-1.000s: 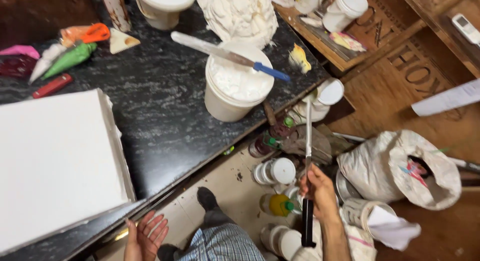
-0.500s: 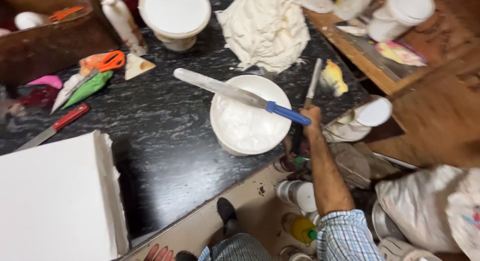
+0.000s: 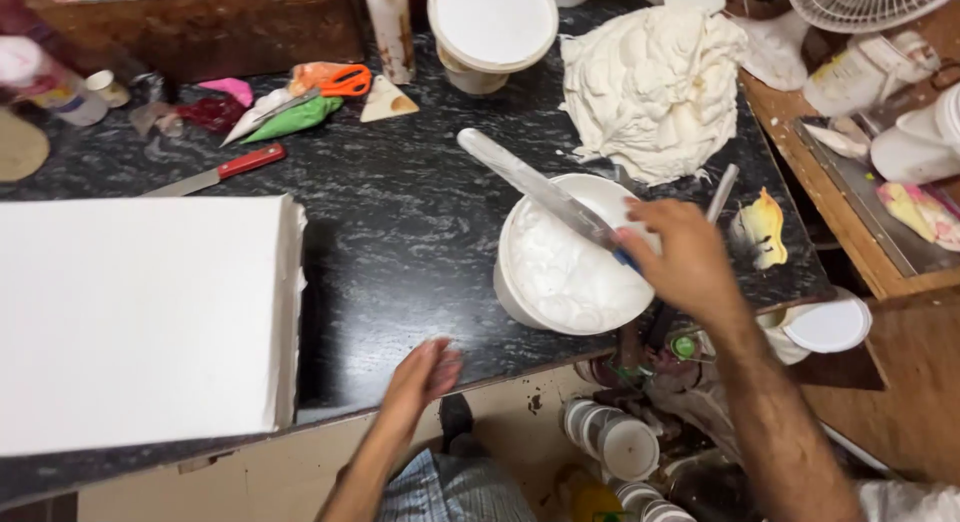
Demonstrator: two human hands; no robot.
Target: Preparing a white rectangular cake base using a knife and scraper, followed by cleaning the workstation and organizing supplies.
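The white slab [image 3: 140, 322] on the counter [image 3: 400, 242] looks fully coated – smooth on top and side. Judged from this, icing is well along; any finishing remains. The right hand [image 3: 685, 257] grips the blue handle of the long spatula [image 3: 540, 187] lying across the tub of white cream [image 3: 575, 257]. The left hand [image 3: 425, 374] is released – flat at the counter edge. Count: one slab, one open tub, one spatula, one red-handled knife [image 3: 215, 172], one pair of scissors [image 3: 345, 80].
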